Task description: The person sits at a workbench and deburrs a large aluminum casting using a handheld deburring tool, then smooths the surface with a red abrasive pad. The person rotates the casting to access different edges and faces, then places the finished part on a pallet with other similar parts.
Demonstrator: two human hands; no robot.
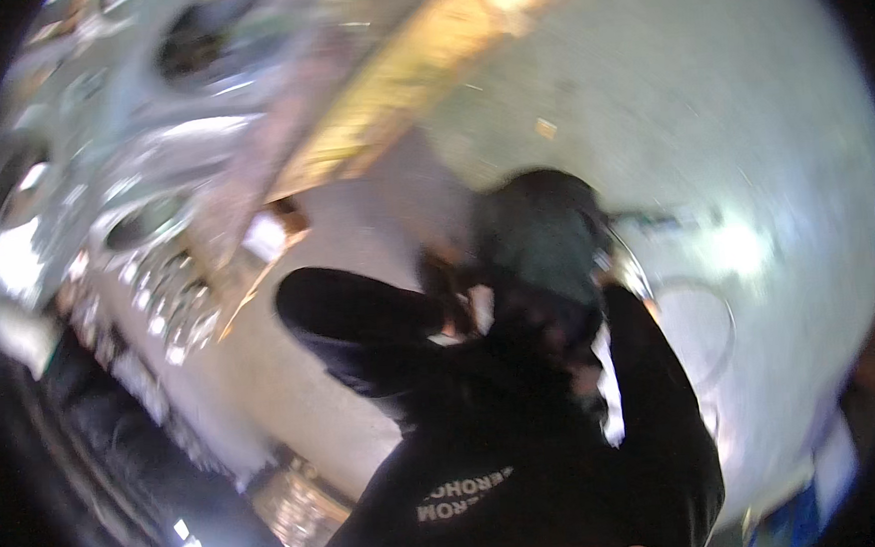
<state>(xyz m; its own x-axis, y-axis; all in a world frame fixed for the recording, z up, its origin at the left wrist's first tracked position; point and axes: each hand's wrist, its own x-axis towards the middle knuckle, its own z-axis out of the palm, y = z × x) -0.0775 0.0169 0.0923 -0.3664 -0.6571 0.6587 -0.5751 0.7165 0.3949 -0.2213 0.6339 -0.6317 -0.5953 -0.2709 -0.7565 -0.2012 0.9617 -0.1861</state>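
Note:
My left arm (345, 324), in a black sleeve, is bent inward at the elbow. My left hand (456, 307) lies at the left side of a dark, rounded thing (544, 217), whose kind the blur hides. My right arm (656, 380) reaches forward in the same black cloth. At the right edge of the dark thing is my right hand (613, 271), mostly hidden and smeared. The fingers of both hands are too blurred to show whether they grip it.
Shiny metal panels (179, 139) with round openings stand at the left. A yellow beam (396, 85) slants across the top. Grey-green floor (749, 124) spreads to the right, with a thin loop (729, 321) on it. Glinting small parts (297, 513) lie at lower left beside a dark sleeve-like shape (137, 432).

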